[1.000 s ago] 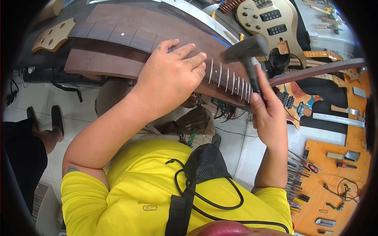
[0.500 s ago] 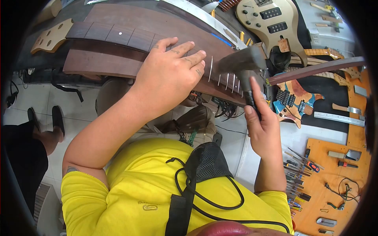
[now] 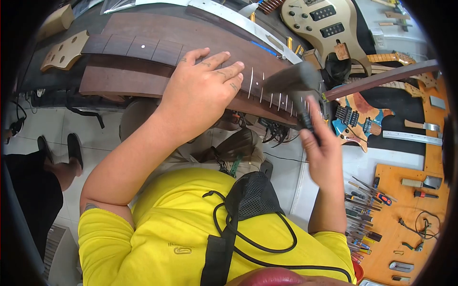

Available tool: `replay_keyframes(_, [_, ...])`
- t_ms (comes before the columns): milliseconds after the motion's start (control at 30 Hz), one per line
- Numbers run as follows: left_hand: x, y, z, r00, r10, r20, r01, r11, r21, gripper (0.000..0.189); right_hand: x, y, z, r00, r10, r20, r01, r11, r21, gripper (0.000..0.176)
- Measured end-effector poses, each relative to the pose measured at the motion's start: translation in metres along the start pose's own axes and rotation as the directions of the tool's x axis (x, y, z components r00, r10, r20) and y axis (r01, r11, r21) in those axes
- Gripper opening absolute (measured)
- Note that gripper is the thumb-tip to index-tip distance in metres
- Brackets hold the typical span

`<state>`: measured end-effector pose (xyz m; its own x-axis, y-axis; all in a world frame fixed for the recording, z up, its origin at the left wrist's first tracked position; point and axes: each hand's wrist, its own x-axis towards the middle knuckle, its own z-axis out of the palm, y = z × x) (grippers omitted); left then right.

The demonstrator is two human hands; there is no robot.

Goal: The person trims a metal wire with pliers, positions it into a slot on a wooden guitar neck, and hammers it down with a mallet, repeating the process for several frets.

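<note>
My left hand [image 3: 202,90] lies over a dark fretboard [image 3: 164,51], its fingers stretched out across the neck. Just right of its fingertips, a row of thin silvery frets [image 3: 250,83] runs across the board; the part to its left shows bare slots and a white dot. A pale wooden headstock [image 3: 64,50] ends the neck at the left. In my right hand [image 3: 323,152] is the handle of a black mallet, with fingers wrapped round it. The mallet head [image 3: 291,78], blurred by motion, hovers over the fretted part and hides some of it.
A reddish-brown board [image 3: 129,78] lies under the neck. Guitars, including a gold body [image 3: 329,24] and a blue-brown one [image 3: 360,119], stand at the right, near an orange tool board [image 3: 386,214]. Another person's legs [image 3: 55,171] show at the left.
The mallet head has blurred and shifted slightly, uncovering more frets. My left hand sits slightly further left in view. The whole view has shifted a little.
</note>
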<state>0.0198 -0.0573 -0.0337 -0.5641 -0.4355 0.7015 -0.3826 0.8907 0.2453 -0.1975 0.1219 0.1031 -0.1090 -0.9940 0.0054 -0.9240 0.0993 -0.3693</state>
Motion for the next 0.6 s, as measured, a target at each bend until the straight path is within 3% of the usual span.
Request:
replay_keyframes(67, [-0.001,-0.001,0.001,1.0,0.004,-0.003,-0.004,1.0,0.004,0.023,0.004,0.023,-0.013,0.944,0.186,-0.273,-0.148,0.977,0.156,0.06])
replay_keyframes(200, [0.003,0.002,-0.004,1.0,0.001,0.02,-0.001,1.0,-0.017,0.023,0.023,0.128,-0.055,0.9,0.208,-0.382,-0.26,0.961,-0.089,0.046])
replay_keyframes(233, [0.005,0.004,-0.006,0.999,-0.018,0.03,0.019,0.999,-0.033,0.024,0.028,0.147,-0.059,0.873,0.301,-0.383,-0.358,0.93,-0.087,0.042])
replay_keyframes(267, [0.005,0.005,-0.009,1.0,0.004,0.028,-0.004,1.0,-0.007,0.024,0.029,0.173,-0.058,0.867,0.294,-0.402,-0.347,0.936,-0.062,0.042])
replay_keyframes(367, [0.019,-0.009,-0.023,0.992,-0.046,0.114,0.075,0.963,-0.258,0.028,0.043,0.216,-0.046,0.937,0.083,-0.339,-0.152,0.972,-0.181,0.043])
replay_keyframes(400, [0.03,-0.019,-0.035,0.992,-0.035,0.119,0.062,0.971,-0.232,0.028,0.048,0.222,-0.041,0.932,0.078,-0.353,-0.141,0.977,-0.157,0.043])
replay_keyframes(467, [0.054,-0.04,-0.057,0.925,-0.269,0.27,0.304,0.948,-0.097,0.026,0.063,0.242,-0.032,0.968,0.12,-0.22,-0.138,0.988,-0.066,0.047])
replay_keyframes(533, [0.076,-0.088,-0.063,0.886,-0.355,0.298,0.385,0.922,-0.045,0.024,0.078,0.259,-0.025,0.967,0.143,-0.213,-0.132,0.989,0.064,0.05])
replay_keyframes(600, [0.093,-0.154,-0.067,0.868,-0.432,0.244,0.378,0.894,0.241,0.023,0.09,0.263,-0.017,0.965,-0.009,-0.261,-0.005,0.999,-0.053,0.052])
